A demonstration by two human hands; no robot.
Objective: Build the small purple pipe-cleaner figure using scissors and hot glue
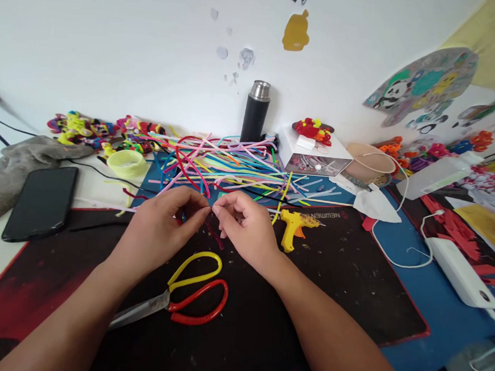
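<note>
My left hand (163,220) and my right hand (248,227) meet fingertip to fingertip above the dark mat, both closed in a pinch. A short dark red pipe cleaner (214,235) shows between and below the fingers; its upper part is hidden by them. Small bits of blue and red peek out inside the curl of my left hand. Nearer to me lie scissors (196,287) with one yellow and one red handle, blades pointing left under my left forearm. To the right of my right hand rests a yellow glue gun (294,228).
Behind the hands spreads a heap of coloured pipe cleaners (232,161), with a black thermos (255,114) and a white box (318,154) beyond. A phone (43,202) and a pale yellow roll (127,164) lie left. A white power strip (459,271) with its cable is at right.
</note>
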